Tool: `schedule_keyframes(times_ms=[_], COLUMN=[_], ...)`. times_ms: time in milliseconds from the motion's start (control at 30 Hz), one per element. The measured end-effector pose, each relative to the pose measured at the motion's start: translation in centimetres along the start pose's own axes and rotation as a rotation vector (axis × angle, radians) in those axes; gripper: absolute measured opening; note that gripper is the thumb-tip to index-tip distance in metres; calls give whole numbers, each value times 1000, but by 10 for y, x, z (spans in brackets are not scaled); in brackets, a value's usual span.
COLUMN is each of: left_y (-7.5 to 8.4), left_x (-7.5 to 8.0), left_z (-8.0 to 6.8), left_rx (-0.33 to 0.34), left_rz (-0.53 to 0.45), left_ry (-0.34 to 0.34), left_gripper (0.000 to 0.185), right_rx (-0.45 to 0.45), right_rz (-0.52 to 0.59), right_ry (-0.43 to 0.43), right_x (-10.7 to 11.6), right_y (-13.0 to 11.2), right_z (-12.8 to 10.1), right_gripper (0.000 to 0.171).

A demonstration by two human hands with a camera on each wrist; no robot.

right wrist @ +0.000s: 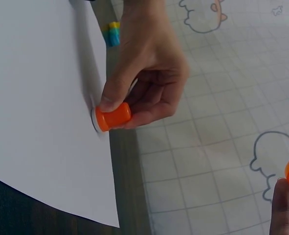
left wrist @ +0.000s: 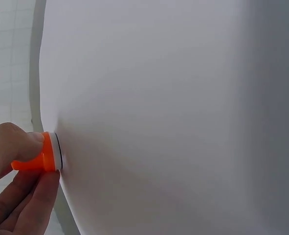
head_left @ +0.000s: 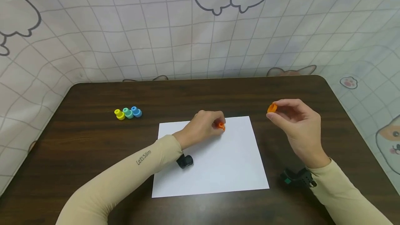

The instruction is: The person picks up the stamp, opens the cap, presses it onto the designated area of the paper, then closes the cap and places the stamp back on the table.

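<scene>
Currently the left hand (head_left: 204, 124) is pinching an orange stamp (right wrist: 114, 117) in curled fingers, holding it base-down on the paper (head_left: 225, 162) near the far edge, while the right hand (head_left: 301, 127), fingers bent, is pinching an orange cap (head_left: 272, 108) above the table (head_left: 87, 145), right of the paper.

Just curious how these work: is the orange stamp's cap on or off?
Off: the right hand holds the orange cap apart, while the left hand holds the orange stamp, its white end facing the paper.
</scene>
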State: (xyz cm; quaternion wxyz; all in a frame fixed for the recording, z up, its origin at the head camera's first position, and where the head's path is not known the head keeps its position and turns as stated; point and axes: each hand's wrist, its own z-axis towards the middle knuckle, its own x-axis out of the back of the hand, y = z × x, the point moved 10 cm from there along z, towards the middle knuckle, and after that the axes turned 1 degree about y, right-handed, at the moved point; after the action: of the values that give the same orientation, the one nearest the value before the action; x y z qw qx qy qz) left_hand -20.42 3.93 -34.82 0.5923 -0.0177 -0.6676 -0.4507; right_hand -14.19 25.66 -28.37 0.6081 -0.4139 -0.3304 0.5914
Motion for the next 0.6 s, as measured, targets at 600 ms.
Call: schedule_keyframes(times_ms=[600], left_y=[3], left_x=[22], left_z=[0], left_rx=[20], left_rz=[-8], left_ry=[50], left_gripper=[19], right_rx=[-6], right_rz=[77], right_ry=[-12], right_x=[-5], right_y=[-2], right_z=[3], right_gripper=[38])
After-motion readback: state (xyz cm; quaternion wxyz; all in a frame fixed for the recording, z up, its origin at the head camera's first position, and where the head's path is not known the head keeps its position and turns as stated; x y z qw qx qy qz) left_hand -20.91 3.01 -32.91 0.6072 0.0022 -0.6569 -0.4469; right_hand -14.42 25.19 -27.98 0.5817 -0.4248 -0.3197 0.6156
